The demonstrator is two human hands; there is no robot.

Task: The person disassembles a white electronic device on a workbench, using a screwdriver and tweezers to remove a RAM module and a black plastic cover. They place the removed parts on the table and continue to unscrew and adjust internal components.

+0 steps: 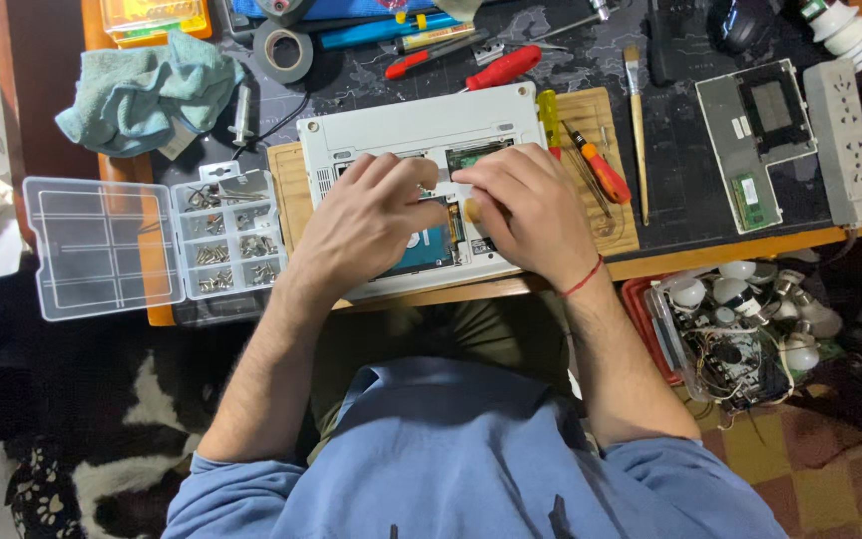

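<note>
A white laptop [406, 132] lies upside down on a wooden board [611, 232], its bottom cover off and a hard drive [429, 250] and green memory module [479, 153] exposed. My left hand [369, 222] rests over the open bay, fingers bent onto a small white strip [451, 187]. My right hand [526, 212], with a red thread at the wrist, meets it from the right and pinches the same strip. What lies under the fingertips is hidden.
An open clear parts box [102, 250] with screws sits left. The removed grey cover panel [760, 140] and a white power strip [845, 140] lie right. Screwdrivers [601, 172], a brush [638, 120], tape roll [283, 50] and a teal cloth [142, 90] surround the laptop. A bin of bulbs [740, 329] is lower right.
</note>
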